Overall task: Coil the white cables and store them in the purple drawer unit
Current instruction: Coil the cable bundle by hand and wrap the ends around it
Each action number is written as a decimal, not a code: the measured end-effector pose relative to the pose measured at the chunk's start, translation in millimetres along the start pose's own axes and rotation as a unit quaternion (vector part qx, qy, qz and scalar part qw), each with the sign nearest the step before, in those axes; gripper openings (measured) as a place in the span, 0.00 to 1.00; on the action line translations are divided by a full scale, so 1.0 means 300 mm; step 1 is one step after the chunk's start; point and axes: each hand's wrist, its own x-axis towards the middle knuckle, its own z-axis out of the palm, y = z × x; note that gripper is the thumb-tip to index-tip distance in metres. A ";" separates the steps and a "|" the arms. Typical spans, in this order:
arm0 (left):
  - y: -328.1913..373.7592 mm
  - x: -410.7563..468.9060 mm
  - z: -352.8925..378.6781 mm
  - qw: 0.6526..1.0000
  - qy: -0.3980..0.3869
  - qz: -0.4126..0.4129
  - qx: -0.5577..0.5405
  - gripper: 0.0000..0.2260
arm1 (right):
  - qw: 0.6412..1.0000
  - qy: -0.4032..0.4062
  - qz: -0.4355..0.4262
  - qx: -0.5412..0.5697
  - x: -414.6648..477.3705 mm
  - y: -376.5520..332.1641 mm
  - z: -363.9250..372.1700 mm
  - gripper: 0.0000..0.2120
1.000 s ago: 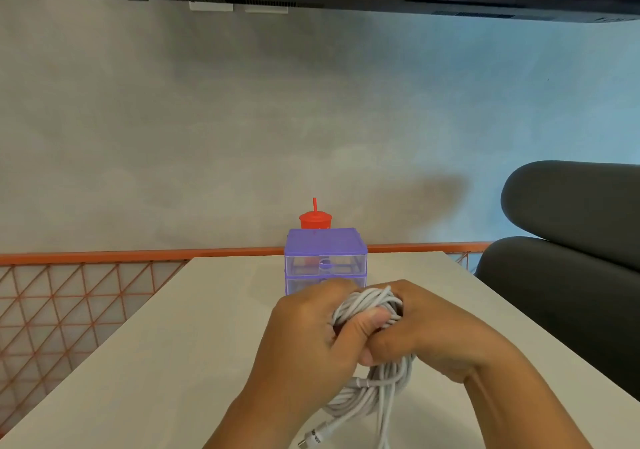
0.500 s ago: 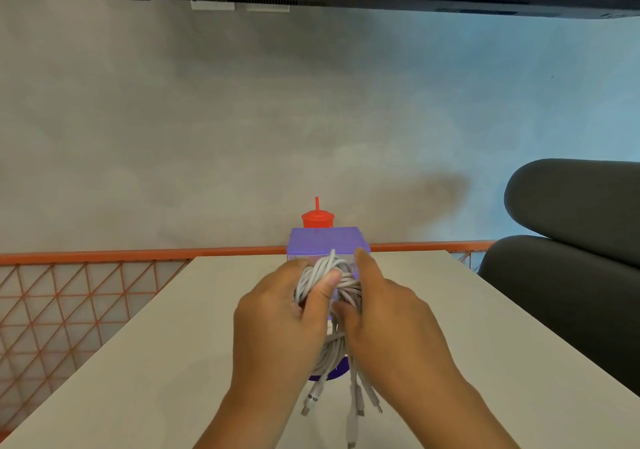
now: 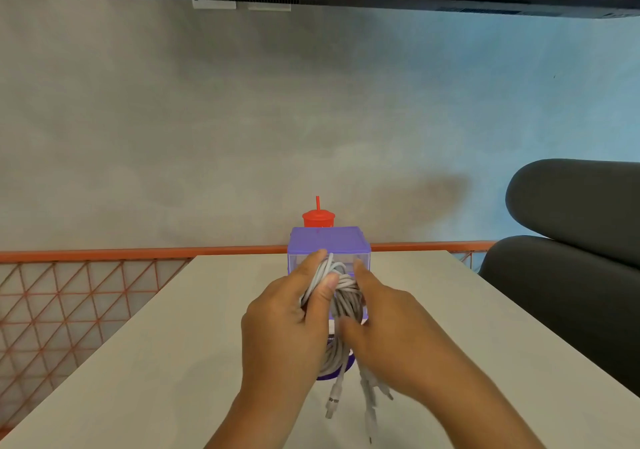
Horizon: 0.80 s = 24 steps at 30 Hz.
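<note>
Above the pale bench (image 3: 166,362), left hand (image 3: 284,324) and right hand (image 3: 391,331) both grip the coiled white cables (image 3: 346,296), plugs (image 3: 331,410) dangling, just before the purple drawer unit (image 3: 329,240), seemingly over its pulled-out drawer (image 3: 329,376).

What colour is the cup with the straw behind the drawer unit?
Red, straw included: the cup shows best in the head view, above the purple drawer unit.

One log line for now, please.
left hand: grips cables | right hand: grips cables | plugs: dangling | drawer unit: behind, one drawer out
</note>
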 end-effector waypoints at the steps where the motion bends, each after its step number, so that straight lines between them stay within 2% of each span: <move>1: 0.006 -0.001 0.002 1.000 -0.001 -0.013 -0.007 0.16 | 1.000 0.019 0.012 0.000 -0.004 -0.012 0.016 0.34; 4: 0.016 -0.004 0.009 0.999 0.007 -0.033 -0.019 0.18 | 0.998 0.024 0.053 0.005 -0.007 -0.040 0.066 0.40; 7: 0.015 -0.005 0.008 0.999 0.017 -0.042 -0.017 0.18 | 0.997 0.008 0.081 0.015 0.005 -0.035 0.086 0.39; 12: 0.011 -0.006 0.006 0.999 0.030 -0.043 0.008 0.16 | 0.994 -0.027 0.081 -0.063 -0.005 -0.048 0.079 0.41; 15: 0.006 -0.005 -0.002 0.999 0.022 -0.033 0.033 0.17 | 0.992 -0.032 0.071 -0.102 -0.009 -0.048 0.066 0.36; 17: 0.006 0.002 -0.009 0.998 0.033 -0.038 0.035 0.17 | 0.994 -0.023 0.060 -0.091 -0.004 -0.041 0.050 0.33; 20: 0.023 0.022 -0.018 0.996 0.032 -0.078 -0.037 0.12 | 0.996 0.028 0.054 -0.073 -0.001 -0.019 0.025 0.32; 22: 0.038 0.038 -0.027 0.989 0.016 -0.102 -0.109 0.11 | 0.996 0.074 0.049 -0.030 0.001 -0.005 0.019 0.24; 24: 0.057 0.050 -0.037 0.982 0.005 -0.117 -0.150 0.10 | 0.994 0.083 0.048 0.049 0.012 0.004 0.022 0.14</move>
